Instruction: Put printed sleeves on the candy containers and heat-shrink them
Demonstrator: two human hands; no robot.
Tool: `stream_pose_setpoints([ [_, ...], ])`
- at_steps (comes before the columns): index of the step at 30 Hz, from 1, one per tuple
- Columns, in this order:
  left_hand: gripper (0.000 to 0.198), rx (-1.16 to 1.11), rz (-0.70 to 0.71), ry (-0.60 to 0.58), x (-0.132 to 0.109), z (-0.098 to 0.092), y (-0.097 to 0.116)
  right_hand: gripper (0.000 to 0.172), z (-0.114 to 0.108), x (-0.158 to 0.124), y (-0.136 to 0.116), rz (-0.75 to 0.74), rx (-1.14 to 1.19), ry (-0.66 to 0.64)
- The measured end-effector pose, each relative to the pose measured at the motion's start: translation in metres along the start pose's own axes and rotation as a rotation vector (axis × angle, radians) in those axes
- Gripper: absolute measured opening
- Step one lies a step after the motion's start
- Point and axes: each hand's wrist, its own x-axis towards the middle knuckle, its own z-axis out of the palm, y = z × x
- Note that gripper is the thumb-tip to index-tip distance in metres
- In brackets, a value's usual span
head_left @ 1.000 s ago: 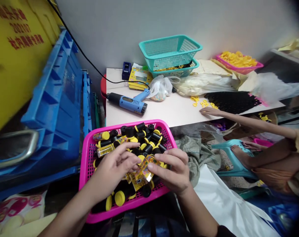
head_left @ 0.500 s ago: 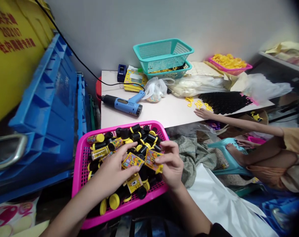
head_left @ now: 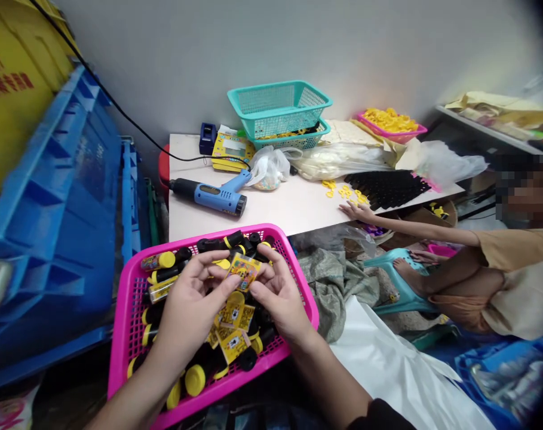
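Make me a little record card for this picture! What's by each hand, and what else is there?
Left hand: fingers at a yellow printed wrapper
Right hand: fingers at the same wrapper
Under the hands: a pink plastic basket of small bottles with black and yellow ends
Rest: a blue heat gun on a pale table, a teal basket, a co-worker's hand beside yellow pieces
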Motion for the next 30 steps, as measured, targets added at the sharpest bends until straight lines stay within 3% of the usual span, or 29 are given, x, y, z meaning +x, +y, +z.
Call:
stream_pose_setpoints([
  [3, 0.057, -0.027, -0.047, -0.130, 0.002, -0.002, 0.004, 0.051, 0.001, 0.006, -0.008, -0.034, -0.121, 0.030],
  [6, 0.068, -0.061, -0.078, -0.206, 0.008, -0.006, 0.009, 0.043, -0.005, 0.015, -0.023, -0.110, -0.217, -0.053],
  [9, 0.049, -0.031, 0.011, -0.078, 0.013, -0.012, 0.013, 0.035, -0.021, 0.027, -0.036, -0.154, -0.375, -0.043],
  [12, 0.025, 0.048, 0.048, 0.046, 0.015, -0.023, 0.013, 0.026, -0.044, 0.035, -0.039, -0.124, -0.792, 0.044],
  [14, 0.023, 0.064, 0.007, 0.051, 0.017, -0.030, 0.012, 0.022, -0.055, 0.038, -0.033, -0.080, -1.100, 0.007],
  [19, 0.035, 0.001, -0.095, -0.057, 0.023, -0.038, 0.002, 0.047, -0.057, 0.044, -0.008, -0.032, -1.438, -0.138],
  [21, 0.038, -0.018, -0.134, -0.073, 0.025, -0.038, -0.001, 0.044, -0.054, 0.048, -0.001, -0.009, -1.489, -0.163],
  [23, 0.036, -0.039, -0.160, -0.063, 0.025, -0.037, -0.004, 0.039, -0.053, 0.050, 0.002, -0.014, -1.456, -0.178],
  [25, 0.034, -0.059, -0.169, -0.039, 0.024, -0.037, -0.006, 0.037, -0.053, 0.047, 0.002, -0.042, -1.279, -0.176],
  [30, 0.032, -0.084, -0.160, -0.040, 0.021, -0.035, -0.011, 0.040, -0.041, 0.028, -0.011, -0.074, -0.485, -0.054],
])
